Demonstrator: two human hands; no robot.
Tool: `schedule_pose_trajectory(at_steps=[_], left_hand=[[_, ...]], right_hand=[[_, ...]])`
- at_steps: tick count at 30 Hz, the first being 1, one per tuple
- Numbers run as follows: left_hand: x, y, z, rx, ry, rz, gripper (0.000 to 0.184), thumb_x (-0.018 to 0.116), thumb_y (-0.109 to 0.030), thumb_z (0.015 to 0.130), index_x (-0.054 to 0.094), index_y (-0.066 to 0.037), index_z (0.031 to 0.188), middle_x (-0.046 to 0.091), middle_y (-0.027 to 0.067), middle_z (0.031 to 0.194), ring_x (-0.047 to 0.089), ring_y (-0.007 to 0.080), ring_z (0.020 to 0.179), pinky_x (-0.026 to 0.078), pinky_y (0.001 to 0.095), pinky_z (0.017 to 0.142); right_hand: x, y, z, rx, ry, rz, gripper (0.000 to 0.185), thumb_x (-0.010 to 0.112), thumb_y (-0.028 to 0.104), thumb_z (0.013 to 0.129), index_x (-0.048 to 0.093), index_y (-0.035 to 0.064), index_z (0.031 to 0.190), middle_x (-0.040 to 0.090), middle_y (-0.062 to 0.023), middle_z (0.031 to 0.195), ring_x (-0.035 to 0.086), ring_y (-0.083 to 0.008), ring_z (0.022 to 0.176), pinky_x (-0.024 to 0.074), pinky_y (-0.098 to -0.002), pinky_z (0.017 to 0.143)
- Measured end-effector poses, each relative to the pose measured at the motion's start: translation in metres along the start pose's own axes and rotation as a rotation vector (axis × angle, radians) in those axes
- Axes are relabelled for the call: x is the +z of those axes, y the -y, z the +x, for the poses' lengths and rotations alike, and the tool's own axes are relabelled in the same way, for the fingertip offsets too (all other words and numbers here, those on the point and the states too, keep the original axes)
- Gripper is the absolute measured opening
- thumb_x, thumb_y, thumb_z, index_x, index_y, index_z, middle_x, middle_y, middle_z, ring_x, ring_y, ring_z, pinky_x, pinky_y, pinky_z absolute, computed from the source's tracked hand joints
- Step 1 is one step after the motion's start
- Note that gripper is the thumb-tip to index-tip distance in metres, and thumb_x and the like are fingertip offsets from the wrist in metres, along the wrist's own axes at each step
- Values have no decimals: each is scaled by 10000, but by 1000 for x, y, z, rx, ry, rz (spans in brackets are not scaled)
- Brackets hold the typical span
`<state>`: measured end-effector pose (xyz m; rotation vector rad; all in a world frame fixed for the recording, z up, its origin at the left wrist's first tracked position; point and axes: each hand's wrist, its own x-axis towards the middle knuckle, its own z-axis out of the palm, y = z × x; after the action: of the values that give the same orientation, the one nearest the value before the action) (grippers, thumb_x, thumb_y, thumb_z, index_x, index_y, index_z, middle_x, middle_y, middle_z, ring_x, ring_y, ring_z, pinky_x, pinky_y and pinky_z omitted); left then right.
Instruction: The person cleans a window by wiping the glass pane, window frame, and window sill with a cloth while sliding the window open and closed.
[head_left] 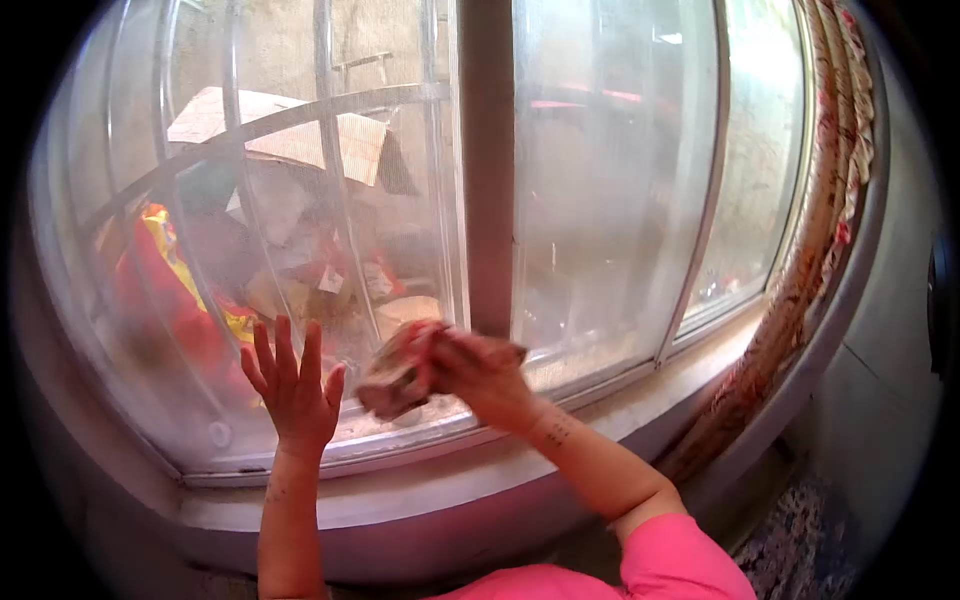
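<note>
My right hand [482, 380] is closed on a crumpled cloth [398, 372], reddish and pale, in front of the lower part of the window. Both the cloth and the hand are blurred by motion. Behind them is the left window pane [300, 230], hazy, with metal bars showing beyond it. My left hand [298, 395] is raised at the pane's lower left with its fingers spread and nothing in it. Whether its palm touches the glass I cannot tell.
A dark upright frame bar [487, 180] divides the panes. Below runs the window sill [400, 500]. A patterned curtain [825, 190] hangs gathered at the right. Through the glass show a red and yellow bag [180, 275] and cardboard sheets [290, 125].
</note>
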<state>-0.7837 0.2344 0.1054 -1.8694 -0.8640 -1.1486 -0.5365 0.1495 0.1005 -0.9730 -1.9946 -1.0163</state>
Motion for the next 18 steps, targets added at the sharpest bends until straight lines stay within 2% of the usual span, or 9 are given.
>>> schedule_pose_trajectory(at_steps=[2,5,7,10,14,15,16,17,18], left_hand=[[1,5,-1,34,-1,-6,561,416,-431,932,370,-127,1402,244,161,1493,160,384,1392,56,541,1094],[5,6,-2,44,-5,-25,554,420,-427,933,369,-143,1406,246,155,1494,163,379,1392,53,544,1094],[5,9,-2,48,-6,-32,551,430,-418,929,370,-152,1407,249,149,1494,165,378,1392,52,546,1093],[6,9,-1,60,-23,-68,564,475,-398,908,371,-160,1408,256,136,1495,166,377,1392,53,552,1091],[6,9,1,57,-21,-91,594,520,-387,879,367,-172,1411,258,132,1494,169,374,1392,56,553,1091],[5,8,2,50,-15,-95,603,531,-384,871,365,-176,1412,257,129,1495,168,372,1392,57,552,1091],[4,8,2,46,-9,-100,612,543,-381,863,363,-180,1413,256,127,1496,167,370,1393,58,551,1092],[2,7,1,45,3,-96,620,552,-377,856,361,-183,1414,253,126,1497,165,369,1394,59,551,1092],[1,8,2,45,11,-91,629,561,-373,849,359,-186,1414,250,125,1498,163,368,1394,59,550,1092]], right_hand=[[-20,-9,-16,585,-74,254,325,610,53,798,570,104,1117,570,-88,1082,581,-243,976,491,-329,744],[-12,-60,-115,620,-310,-392,350,543,26,828,533,52,1177,561,-123,1149,545,-293,1044,404,-430,915],[-22,-90,-160,760,-461,-579,418,488,-16,813,503,7,1230,533,-181,1219,492,-374,1115,299,-484,1024],[-21,-132,-196,1352,-859,-26,398,467,-8,836,485,-39,1232,492,-228,1284,478,-375,1174,343,-466,1021],[16,-80,-131,1637,-801,-116,347,459,47,880,458,-69,1207,490,-265,1249,467,-391,1185,352,-448,1027],[41,-58,-125,1539,-923,38,353,445,45,883,437,-90,1209,473,-283,1255,452,-397,1199,344,-450,1030],[46,-14,-95,1539,-789,213,440,424,21,869,355,-106,1285,368,-299,1354,344,-395,1291,266,-447,1082],[61,39,-60,1491,-760,171,541,413,10,812,313,-74,1336,396,-204,1351,387,-300,1251,258,-378,1077],[78,73,-47,1343,-633,50,594,445,11,790,268,-96,1348,309,-241,1401,287,-330,1321,167,-395,1117]])
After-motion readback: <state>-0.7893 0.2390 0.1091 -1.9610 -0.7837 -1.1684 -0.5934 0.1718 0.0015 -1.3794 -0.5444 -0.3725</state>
